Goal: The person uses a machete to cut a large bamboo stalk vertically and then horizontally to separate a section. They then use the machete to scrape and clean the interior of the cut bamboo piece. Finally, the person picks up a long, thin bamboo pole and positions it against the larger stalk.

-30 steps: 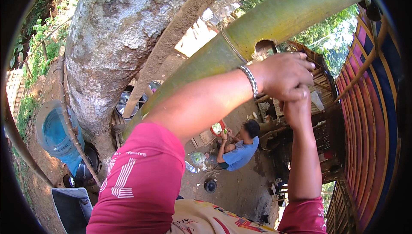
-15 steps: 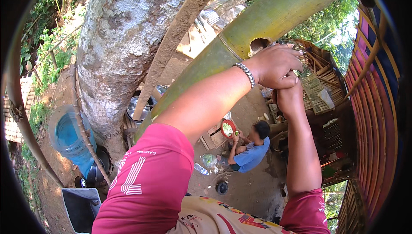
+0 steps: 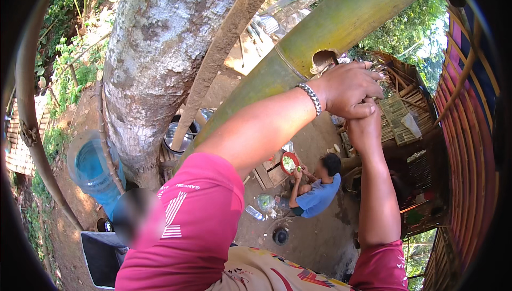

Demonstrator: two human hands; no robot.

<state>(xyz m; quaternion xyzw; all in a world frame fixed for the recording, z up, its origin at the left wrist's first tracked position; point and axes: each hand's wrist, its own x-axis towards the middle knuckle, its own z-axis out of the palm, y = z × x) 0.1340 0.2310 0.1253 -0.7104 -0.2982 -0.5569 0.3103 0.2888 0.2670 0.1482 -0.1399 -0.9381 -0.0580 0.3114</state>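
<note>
A thick green bamboo pole [image 3: 256, 88] slants across in front of me from upper right to lower left. A round dark hole [image 3: 324, 57] is cut in its side, with crumpled pale material [image 3: 320, 69] at its lower rim. Just below the hole, my left hand [image 3: 346, 91], with a braided band at the wrist, is closed, its back toward me. My right hand [image 3: 365, 125] is a fist pressed up against the left hand's fingers. Whatever the two hands grip between them is hidden by the fingers.
A thick tree trunk [image 3: 160, 61] and a brown branch [image 3: 221, 51] stand left. Far below, a seated person [image 3: 317, 192] in blue holds a red bowl [image 3: 289, 163]. A blue water container [image 3: 93, 163] is lower left; a striped slatted roof [image 3: 464, 147] curves at right.
My hands stay together and shift slightly right and down in the picture. The whole view has moved a little, and more of the pale material at the hole shows.
</note>
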